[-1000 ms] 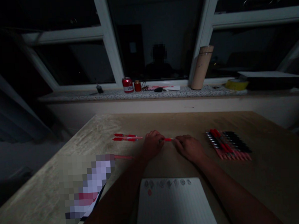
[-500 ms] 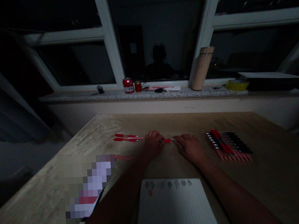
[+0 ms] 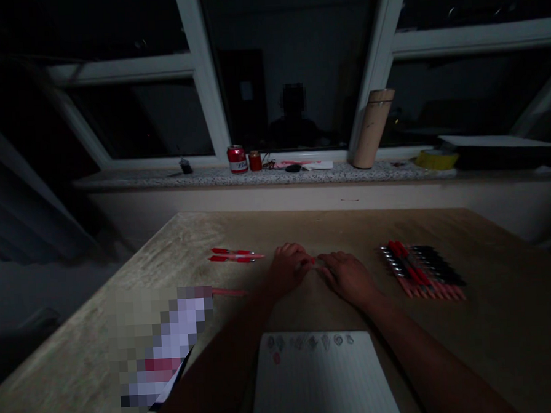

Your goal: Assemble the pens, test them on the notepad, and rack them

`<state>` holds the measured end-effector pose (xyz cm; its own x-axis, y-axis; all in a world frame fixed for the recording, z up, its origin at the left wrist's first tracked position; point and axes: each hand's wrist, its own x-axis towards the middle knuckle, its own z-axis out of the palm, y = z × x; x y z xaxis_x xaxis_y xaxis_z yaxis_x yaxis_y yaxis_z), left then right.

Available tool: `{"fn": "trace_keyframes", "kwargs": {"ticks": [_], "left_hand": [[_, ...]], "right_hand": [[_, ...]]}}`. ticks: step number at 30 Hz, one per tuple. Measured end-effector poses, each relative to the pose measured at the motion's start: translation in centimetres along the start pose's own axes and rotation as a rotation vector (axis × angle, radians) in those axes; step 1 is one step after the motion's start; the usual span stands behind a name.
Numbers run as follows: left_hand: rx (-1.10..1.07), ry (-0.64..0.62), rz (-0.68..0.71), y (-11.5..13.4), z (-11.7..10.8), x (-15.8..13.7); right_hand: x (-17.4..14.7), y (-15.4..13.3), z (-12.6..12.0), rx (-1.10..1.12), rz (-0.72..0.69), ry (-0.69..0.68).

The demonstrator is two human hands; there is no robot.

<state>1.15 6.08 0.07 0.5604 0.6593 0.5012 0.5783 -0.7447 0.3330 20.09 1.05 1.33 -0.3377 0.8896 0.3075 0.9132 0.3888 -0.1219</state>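
Containers, on the speckled windowsill [image 3: 135,179]: red drink can [image 3: 237,161] with pale lower band, small red jar [image 3: 255,162] just beside it, tan flask [image 3: 373,130] farther right. Cannot see into any of these; contents not recorded.

Between both hands, over the middle of the table [image 3: 345,228]: red pen [image 3: 312,262], mostly covered by fingers. Pinched at the red part by left hand [image 3: 288,269]; pinched at the pale part by right hand [image 3: 346,275], fingertips of both hands close together. Long axis roughly left to right, about parallel to the table's far edge. Cannot tell which end carries the tip.

To the left of left hand: two red pens [image 3: 232,255], side by side, also lying left to right. Nearer the body: pinkish stick [image 3: 229,291], running up to a pixelated object [image 3: 172,341], too masked to identify.

To the right of right hand: close-packed row of pens [image 3: 438,266], with black, silver and pinkish parts; across the top, slanted, red pens [image 3: 405,262]. Too dim to count.

Between forearms: lined notebook [image 3: 324,382], with grey scribbles along the top line and one red scribble below. Farther along the sill: yellow tape roll [image 3: 437,159]. Nothing lying between the two hands except the pen.
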Motion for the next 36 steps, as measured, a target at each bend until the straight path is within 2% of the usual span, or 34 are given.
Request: {"fn": "trace_keyframes", "kwargs": {"ticks": [11,16,23,32,36], "left_hand": [[-0.017,-0.027,0.065,0.74,-0.38,0.01],[-0.004,0.003,0.038,0.20,-0.67,-0.07],[0.028,-0.025,0.028,0.44,-0.95,-0.05],[0.043,-0.056,0.048,0.64,-0.68,0.00],[0.020,-0.068,0.014,0.83,-0.82,0.08]], "right_hand": [[0.06,0.05,-0.10,-0.016,0.003,-0.058],[-0.12,0.29,-0.11,0.034,0.044,-0.013],[-0.06,0.37,-0.36,0.124,-0.048,0.024],[-0.17,0.72,0.06,0.154,-0.087,0.077],[-0.23,0.81,0.47,0.177,-0.097,0.102]]}}
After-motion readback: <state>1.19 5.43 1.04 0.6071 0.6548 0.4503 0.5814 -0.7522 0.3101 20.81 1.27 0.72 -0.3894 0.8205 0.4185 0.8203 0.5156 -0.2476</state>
